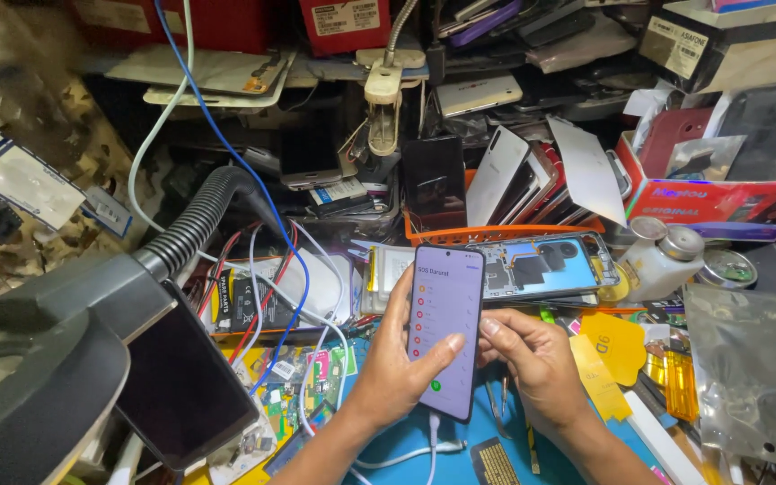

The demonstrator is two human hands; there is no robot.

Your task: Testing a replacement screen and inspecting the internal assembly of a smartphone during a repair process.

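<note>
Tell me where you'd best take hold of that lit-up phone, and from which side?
Probably by its long side edges, about mid-height, coming from behind. The phone stands upright with its screen facing the viewer and a white cable plugged into its bottom end, so both are best left free. The left hand already cradles it that way, thumb on the screen; the right hand steadies the right edge.

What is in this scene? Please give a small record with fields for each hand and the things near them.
left hand: holds the lit smartphone upright, thumb on its screen
right hand: touches the phone's right edge
white cable: plugged into the phone's bottom
opened phone body: lies behind the hands
orange basket: holds phones standing on edge
white bottle: right of the opened body
</note>
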